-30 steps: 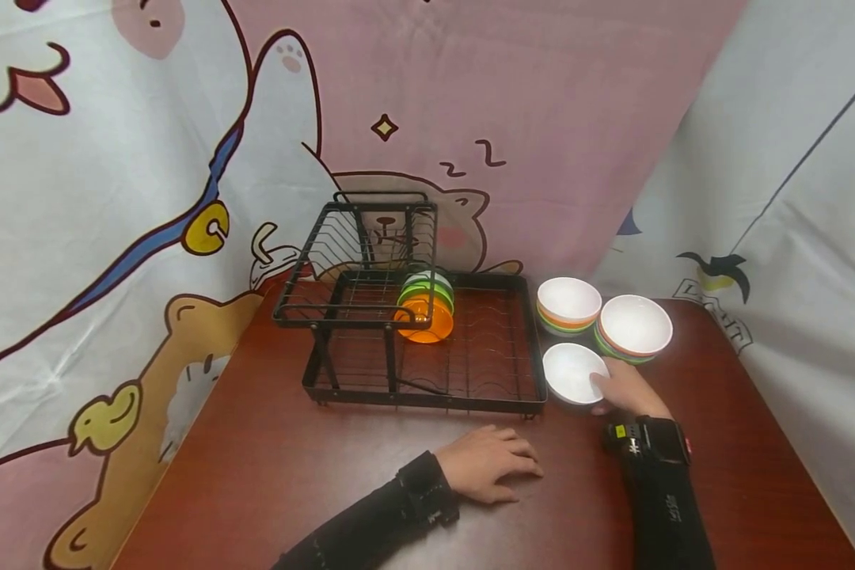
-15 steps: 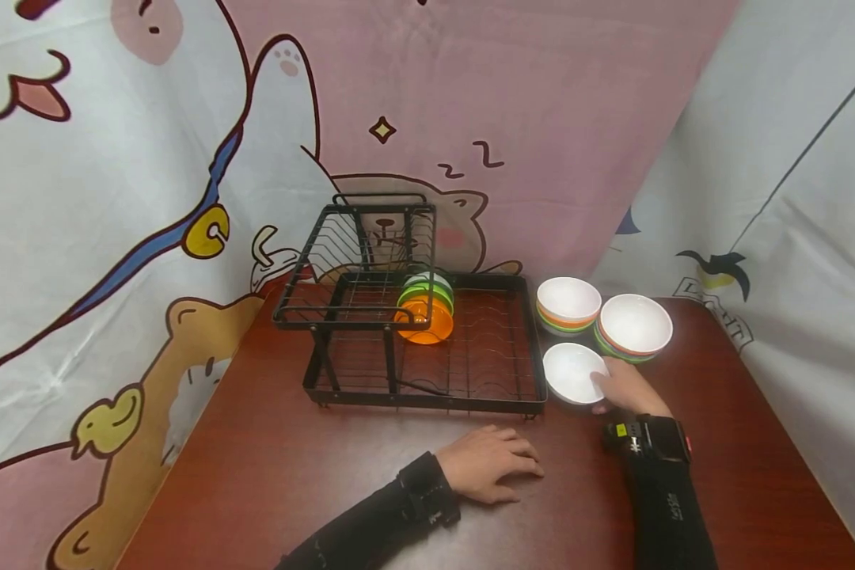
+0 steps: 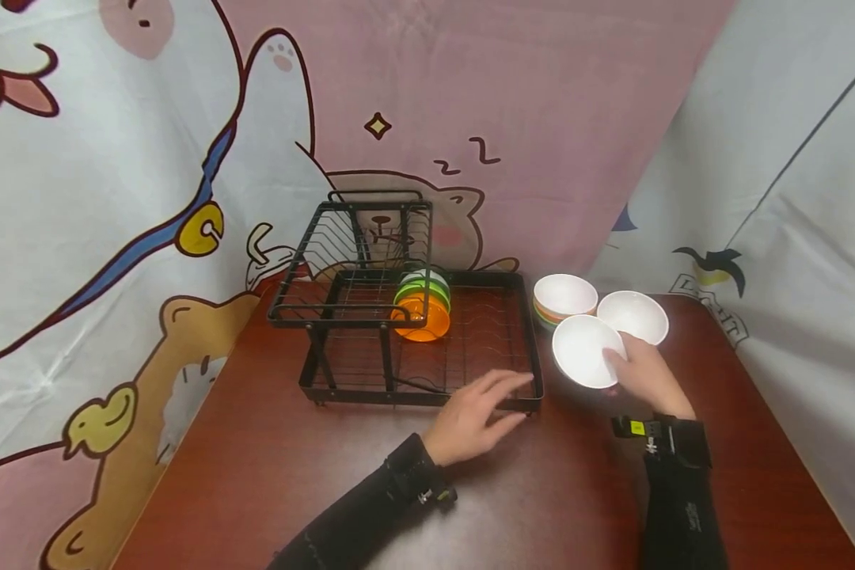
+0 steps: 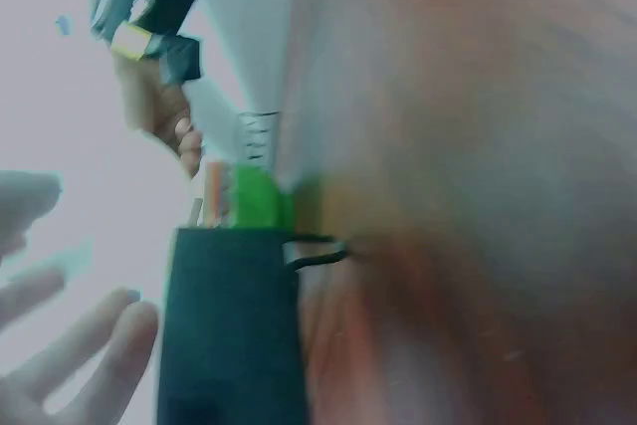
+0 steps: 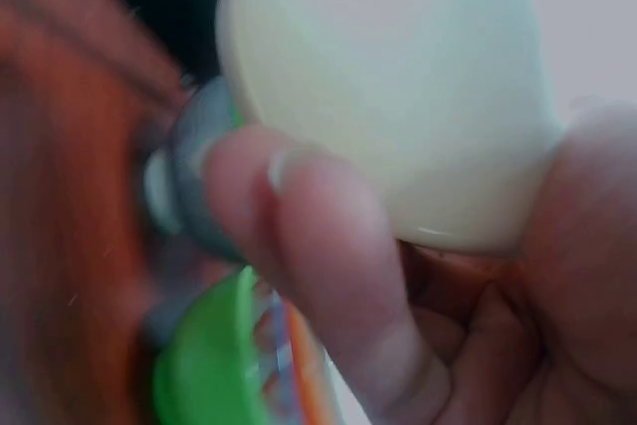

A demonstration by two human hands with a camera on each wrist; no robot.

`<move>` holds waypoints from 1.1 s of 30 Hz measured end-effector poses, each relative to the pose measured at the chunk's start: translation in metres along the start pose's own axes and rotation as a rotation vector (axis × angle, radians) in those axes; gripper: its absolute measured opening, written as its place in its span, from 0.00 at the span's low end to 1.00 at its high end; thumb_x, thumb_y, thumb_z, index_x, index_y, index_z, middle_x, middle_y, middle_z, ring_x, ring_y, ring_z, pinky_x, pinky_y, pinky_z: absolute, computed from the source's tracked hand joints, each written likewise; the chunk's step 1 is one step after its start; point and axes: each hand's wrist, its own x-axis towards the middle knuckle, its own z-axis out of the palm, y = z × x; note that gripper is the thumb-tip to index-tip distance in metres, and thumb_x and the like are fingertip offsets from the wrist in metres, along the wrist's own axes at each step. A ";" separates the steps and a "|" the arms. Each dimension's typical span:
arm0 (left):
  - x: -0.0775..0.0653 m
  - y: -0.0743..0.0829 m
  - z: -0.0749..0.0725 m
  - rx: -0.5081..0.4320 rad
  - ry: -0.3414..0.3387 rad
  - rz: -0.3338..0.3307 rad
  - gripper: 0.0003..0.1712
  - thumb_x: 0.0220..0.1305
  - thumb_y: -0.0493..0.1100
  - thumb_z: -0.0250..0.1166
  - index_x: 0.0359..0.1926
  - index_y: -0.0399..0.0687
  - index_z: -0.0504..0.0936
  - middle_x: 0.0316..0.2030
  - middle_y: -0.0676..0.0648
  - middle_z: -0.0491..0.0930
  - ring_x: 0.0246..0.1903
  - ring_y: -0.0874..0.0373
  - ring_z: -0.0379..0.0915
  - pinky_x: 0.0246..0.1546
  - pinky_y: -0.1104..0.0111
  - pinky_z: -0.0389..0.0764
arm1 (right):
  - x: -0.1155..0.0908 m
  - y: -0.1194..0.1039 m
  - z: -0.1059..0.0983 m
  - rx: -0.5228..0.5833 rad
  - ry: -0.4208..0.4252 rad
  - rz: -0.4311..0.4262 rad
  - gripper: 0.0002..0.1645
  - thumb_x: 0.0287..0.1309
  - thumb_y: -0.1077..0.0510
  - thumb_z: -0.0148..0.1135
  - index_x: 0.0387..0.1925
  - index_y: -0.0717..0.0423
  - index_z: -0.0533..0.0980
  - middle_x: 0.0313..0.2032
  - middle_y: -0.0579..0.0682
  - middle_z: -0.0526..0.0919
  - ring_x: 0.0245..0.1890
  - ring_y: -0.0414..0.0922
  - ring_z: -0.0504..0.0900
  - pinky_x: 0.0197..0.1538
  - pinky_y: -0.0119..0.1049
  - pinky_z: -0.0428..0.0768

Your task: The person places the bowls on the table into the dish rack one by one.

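A white bowl (image 3: pixel 583 352) is held up off the table by my right hand (image 3: pixel 644 372), thumb inside the rim and fingers beneath. The right wrist view shows the fingers under the pale bowl (image 5: pixel 398 97). My left hand (image 3: pixel 473 416), fingers spread, hovers by the front right edge of the black dish rack (image 3: pixel 427 396) and holds nothing. Inside the rack, an orange bowl (image 3: pixel 427 321) stands on edge in front of green and white bowls (image 3: pixel 422 279). Behind the held bowl are two bowl stacks with white tops, the left stack (image 3: pixel 565 294) and the right stack (image 3: pixel 632 317).
The rack's raised upper tier (image 3: pixel 349 313) covers its left half. A brown-red table (image 3: pixel 256 475) carries everything. Printed cloth (image 3: pixel 541 119) hangs at the back and both sides.
My right hand has lifted the white bowl from the table and tilted it. My left hand has risen from the tabletop and moved forward to the rack's front edge.
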 end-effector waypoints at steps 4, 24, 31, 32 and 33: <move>0.004 -0.006 -0.012 -0.299 0.123 -0.207 0.39 0.75 0.48 0.64 0.80 0.60 0.57 0.70 0.47 0.70 0.47 0.54 0.85 0.41 0.72 0.87 | -0.002 -0.031 0.004 -0.057 0.065 -0.070 0.27 0.78 0.56 0.48 0.68 0.73 0.67 0.48 0.74 0.84 0.31 0.52 0.85 0.32 0.42 0.83; 0.004 -0.022 0.001 -0.655 0.179 -0.496 0.38 0.62 0.31 0.51 0.74 0.41 0.59 0.70 0.37 0.67 0.66 0.43 0.67 0.74 0.46 0.67 | 0.004 -0.093 0.076 -0.224 0.109 -0.333 0.12 0.71 0.63 0.56 0.50 0.66 0.77 0.31 0.59 0.86 0.29 0.49 0.79 0.36 0.47 0.80; 0.006 -0.023 -0.008 -0.639 0.160 -0.505 0.35 0.65 0.30 0.51 0.73 0.41 0.61 0.69 0.37 0.69 0.66 0.43 0.68 0.75 0.44 0.66 | 0.005 -0.087 0.067 -0.189 0.068 -0.339 0.17 0.80 0.47 0.49 0.49 0.52 0.80 0.27 0.46 0.82 0.28 0.42 0.76 0.34 0.36 0.74; 0.006 -0.025 -0.010 -0.626 0.162 -0.499 0.35 0.65 0.29 0.51 0.73 0.41 0.62 0.69 0.37 0.70 0.65 0.43 0.68 0.75 0.45 0.66 | 0.005 -0.085 0.064 -0.180 0.065 -0.329 0.20 0.80 0.45 0.47 0.51 0.51 0.80 0.27 0.46 0.84 0.28 0.41 0.78 0.35 0.35 0.75; 0.007 -0.026 -0.012 -0.616 0.168 -0.489 0.35 0.64 0.29 0.51 0.73 0.42 0.62 0.69 0.38 0.70 0.65 0.43 0.68 0.75 0.44 0.66 | 0.005 -0.083 0.060 -0.172 0.068 -0.320 0.21 0.81 0.44 0.45 0.52 0.49 0.81 0.29 0.45 0.85 0.29 0.40 0.79 0.35 0.35 0.75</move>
